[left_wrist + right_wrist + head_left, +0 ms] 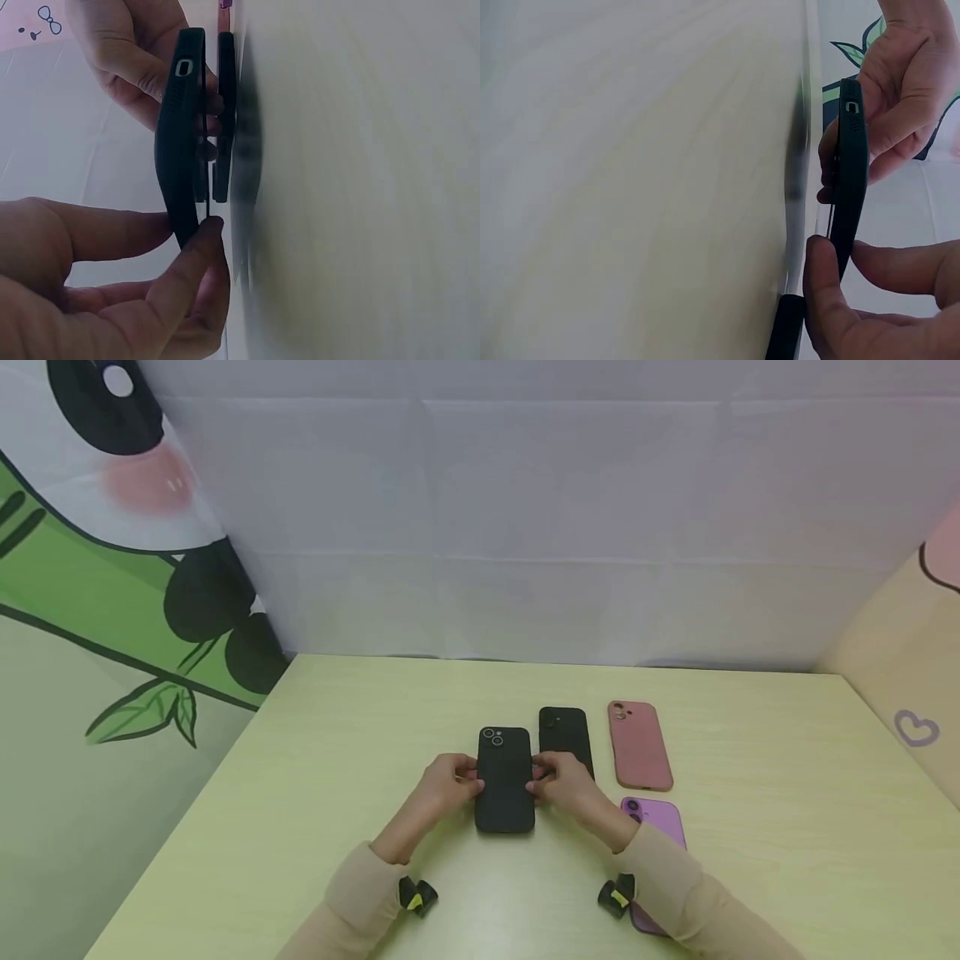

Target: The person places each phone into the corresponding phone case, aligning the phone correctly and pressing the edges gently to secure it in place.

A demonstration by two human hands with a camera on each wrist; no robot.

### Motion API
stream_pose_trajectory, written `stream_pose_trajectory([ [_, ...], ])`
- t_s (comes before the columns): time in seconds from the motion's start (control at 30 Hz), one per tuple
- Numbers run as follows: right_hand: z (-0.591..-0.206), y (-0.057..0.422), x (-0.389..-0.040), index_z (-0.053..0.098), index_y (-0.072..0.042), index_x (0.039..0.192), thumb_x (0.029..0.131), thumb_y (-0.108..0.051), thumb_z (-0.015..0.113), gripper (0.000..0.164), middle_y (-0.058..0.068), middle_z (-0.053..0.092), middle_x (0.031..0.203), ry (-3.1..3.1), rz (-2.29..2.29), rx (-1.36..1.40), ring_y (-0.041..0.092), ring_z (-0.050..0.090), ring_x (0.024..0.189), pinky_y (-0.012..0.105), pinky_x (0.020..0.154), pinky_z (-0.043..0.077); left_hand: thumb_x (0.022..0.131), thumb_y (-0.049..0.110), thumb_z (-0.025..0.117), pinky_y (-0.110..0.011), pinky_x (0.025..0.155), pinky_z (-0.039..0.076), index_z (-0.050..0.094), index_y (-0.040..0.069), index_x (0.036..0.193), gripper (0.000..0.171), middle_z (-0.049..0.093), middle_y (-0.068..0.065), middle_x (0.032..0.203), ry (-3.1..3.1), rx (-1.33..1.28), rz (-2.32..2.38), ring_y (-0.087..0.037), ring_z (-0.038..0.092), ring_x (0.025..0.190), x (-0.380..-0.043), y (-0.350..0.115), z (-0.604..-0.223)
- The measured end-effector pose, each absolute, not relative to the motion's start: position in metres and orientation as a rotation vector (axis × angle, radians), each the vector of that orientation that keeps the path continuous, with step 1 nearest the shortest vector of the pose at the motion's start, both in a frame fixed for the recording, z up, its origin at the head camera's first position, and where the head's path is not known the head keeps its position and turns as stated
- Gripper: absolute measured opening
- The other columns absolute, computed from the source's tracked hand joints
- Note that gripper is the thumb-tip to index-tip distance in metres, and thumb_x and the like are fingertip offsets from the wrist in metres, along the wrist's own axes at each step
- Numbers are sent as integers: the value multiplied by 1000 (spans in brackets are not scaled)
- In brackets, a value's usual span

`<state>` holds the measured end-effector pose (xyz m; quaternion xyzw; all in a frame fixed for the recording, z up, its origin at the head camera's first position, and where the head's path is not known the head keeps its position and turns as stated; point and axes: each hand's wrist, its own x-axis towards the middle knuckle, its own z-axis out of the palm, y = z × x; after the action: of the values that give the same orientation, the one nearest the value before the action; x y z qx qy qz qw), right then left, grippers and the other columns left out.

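Observation:
Both hands hold a black phone case [505,785] by its long sides, its back with two camera rings turned up. My left hand [446,787] pinches the left side between thumb and fingers. On the opposite side, my right hand [564,785] pinches the edge in the same way. In the left wrist view the case [180,142] is edge-on above the table, with a thin dark edge along its underside. Its port cutout shows in the right wrist view, near the top of the case [851,150]. Whether a phone sits inside I cannot tell.
Just behind my right hand lies a black phone [566,731], partly covered by it. A pink phone case [641,745] lies farther right. Nearer me, a purple phone [662,817] is partly hidden under my right forearm. The pale wooden table [360,710] meets a white back sheet [525,527].

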<state>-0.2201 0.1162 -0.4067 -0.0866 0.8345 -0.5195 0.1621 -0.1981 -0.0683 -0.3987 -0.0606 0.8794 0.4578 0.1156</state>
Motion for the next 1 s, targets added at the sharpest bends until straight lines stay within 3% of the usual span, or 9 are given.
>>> stream_pose_trajectory([
  [0.2, -406, 114, -219, 51, 12, 120, 78, 8, 61, 43, 11, 57, 84, 2381, -1446, -224, 12, 57, 70, 25, 62, 49, 83, 4, 63, -27, 66, 48, 59, -7, 108, 28, 61, -12, 91, 2597, -218, 1292, -18, 57, 80, -199, -68, -400],
  [0.4, -401, 113, -214, 51, 12, 119, 81, 7, 58, 40, 15, 59, 94, 2374, -1414, -241, 16, 58, 80, 29, 72, 49, 81, 1, 63, -27, 63, 48, 59, -8, 105, 26, 61, -12, 88, 2638, -227, 1260, -18, 57, 78, -199, -69, -401],
  [0.8, -386, 107, -200, 38, 16, 127, 90, 8, 41, 38, 27, 49, 112, 2087, -1609, -163, 30, 54, 100, 39, 87, 49, 79, -1, 63, -28, 66, 49, 59, -9, 107, 29, 61, -12, 88, 2691, -211, 1204, -19, 57, 79, -198, -73, -400],
  [1.0, -380, 102, -195, 38, 13, 129, 92, 6, 39, 37, 28, 46, 120, 2060, -1612, -130, 37, 53, 109, 45, 92, 45, 76, -4, 65, -28, 65, 51, 61, -10, 105, 30, 63, -14, 88, 2748, -211, 1204, -17, 60, 75, -196, -75, -398],
])
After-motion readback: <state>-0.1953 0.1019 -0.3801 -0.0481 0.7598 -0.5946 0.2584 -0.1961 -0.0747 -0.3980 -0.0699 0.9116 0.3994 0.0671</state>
